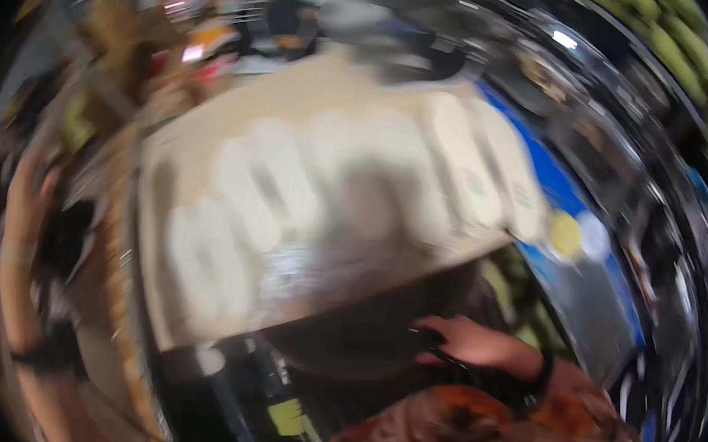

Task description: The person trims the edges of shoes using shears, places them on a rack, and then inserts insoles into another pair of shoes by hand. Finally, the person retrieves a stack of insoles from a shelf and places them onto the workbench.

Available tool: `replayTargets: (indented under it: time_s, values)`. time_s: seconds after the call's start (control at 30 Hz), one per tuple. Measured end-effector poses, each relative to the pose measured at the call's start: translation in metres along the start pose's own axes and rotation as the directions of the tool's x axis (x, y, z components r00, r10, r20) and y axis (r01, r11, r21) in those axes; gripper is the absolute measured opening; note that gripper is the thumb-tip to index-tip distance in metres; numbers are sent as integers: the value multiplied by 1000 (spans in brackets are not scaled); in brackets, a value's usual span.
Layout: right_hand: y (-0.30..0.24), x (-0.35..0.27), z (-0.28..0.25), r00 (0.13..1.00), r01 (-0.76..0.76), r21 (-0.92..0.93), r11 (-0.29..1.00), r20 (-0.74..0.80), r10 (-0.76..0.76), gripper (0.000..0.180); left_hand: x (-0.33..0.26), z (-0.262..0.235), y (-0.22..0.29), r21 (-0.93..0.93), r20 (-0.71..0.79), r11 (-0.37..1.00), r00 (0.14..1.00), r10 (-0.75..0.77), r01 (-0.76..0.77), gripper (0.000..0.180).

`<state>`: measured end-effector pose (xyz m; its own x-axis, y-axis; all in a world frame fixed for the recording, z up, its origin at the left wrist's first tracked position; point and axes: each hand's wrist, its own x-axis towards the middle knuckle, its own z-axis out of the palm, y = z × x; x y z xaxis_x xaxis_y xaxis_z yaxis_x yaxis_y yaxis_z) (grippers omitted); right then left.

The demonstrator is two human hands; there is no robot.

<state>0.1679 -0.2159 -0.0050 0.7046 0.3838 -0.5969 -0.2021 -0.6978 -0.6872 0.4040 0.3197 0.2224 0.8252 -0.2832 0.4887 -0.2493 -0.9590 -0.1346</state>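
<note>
The whole view is smeared by motion. My right hand [483, 342], with a black band at the wrist, reaches in from the lower right below a tan board [298, 99]. Its fingers are bent round a small dark thing that I cannot make out. White sole-shaped pieces, like insoles [271, 169], lie in a curved row on the board, some of them in pairs. The cream pair on the right [467, 168] carries faint marks. A blurred shadow falls across the middle of the row. I cannot see my left hand.
A bare arm [18, 255], seemingly another person's, rises along the left edge. Right of the board are a blue surface [542, 159], a yellow round thing [564, 236] and a white one [594, 238]. Green bundles [690, 58] lie at the far right. Dark clutter surrounds the board.
</note>
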Motion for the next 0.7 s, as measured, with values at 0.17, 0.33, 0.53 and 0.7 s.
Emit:
replayTargets:
  time_s: [0.17, 0.33, 0.53, 0.7]
  values:
    - [87, -67, -18, 968, 168, 65, 984, -201, -152, 59, -113, 56, 255, -610, 601, 740, 774, 198, 284, 40]
    - [189, -159, -120, 305, -536, -24, 844, -938, 167, 43, -236, 121, 388, -806, 537, 512, 730, 423, 296, 25]
    - [359, -244, -175, -178, -747, 367, 554, -913, 366, 58, -328, 180, 421, -389, 431, 921, 876, 217, -37, 21]
    - [414, -295, -170, 17, -556, -69, 829, -997, -72, 63, -305, 173, 449, -304, 585, 942, 753, 302, -142, 14]
